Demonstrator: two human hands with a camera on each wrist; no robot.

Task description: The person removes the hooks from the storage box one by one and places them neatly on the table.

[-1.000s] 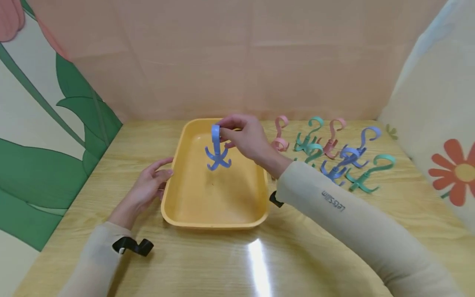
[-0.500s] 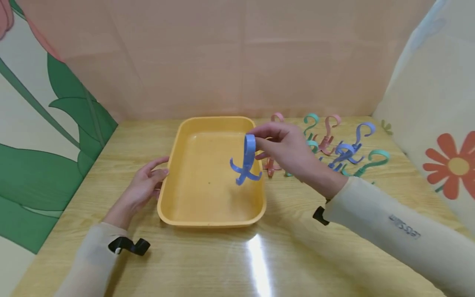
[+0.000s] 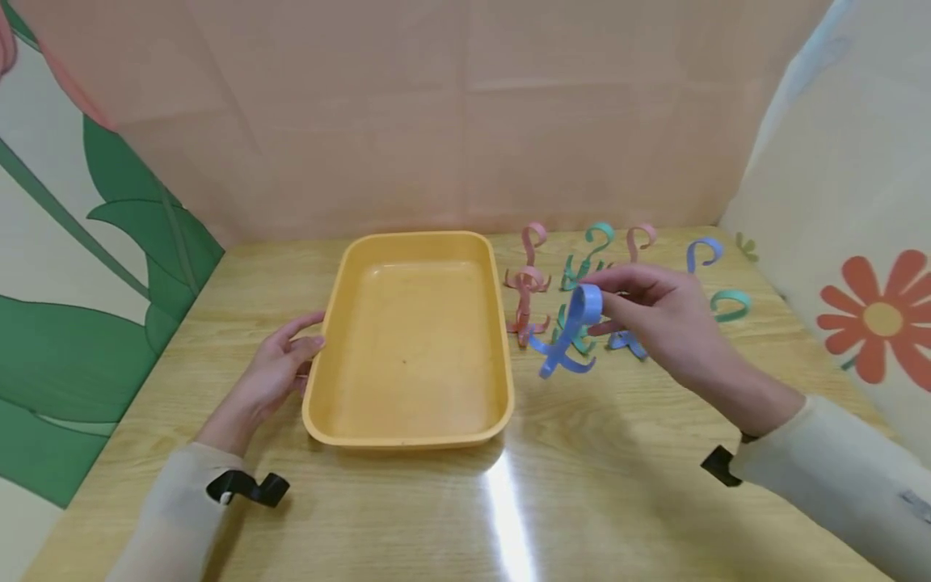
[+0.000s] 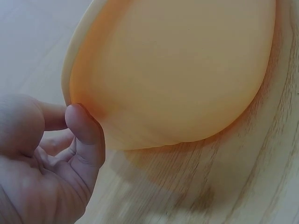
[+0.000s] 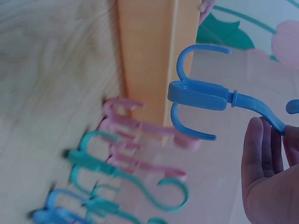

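Observation:
My right hand point(image 3: 669, 327) pinches the curved top of a blue multi-prong hanging hook point(image 3: 570, 331) and holds it above the table, just right of the yellow plastic tray point(image 3: 407, 444). Its prongs point down in the head view. The right wrist view shows the blue hook point(image 5: 201, 95) close up, its stem between thumb and fingers. My left hand point(image 3: 265, 372) holds the tray's left side. In the left wrist view, the fingertips point(image 4: 84, 123) of that hand are at the tray's rim point(image 4: 70, 60). Nothing lies in the tray.
Pink hooks point(image 3: 524, 303), green hooks point(image 3: 582, 267) and blue hooks point(image 3: 703, 255) stand grouped right of the tray, partly behind my right hand. A pink cloth wall point(image 3: 349, 121) closes off the back; printed sheets flank both sides.
My right hand has carried the blue hook from above the tray rightward, past its right rim, to in front of the other hooks. The left hand stays at the tray.

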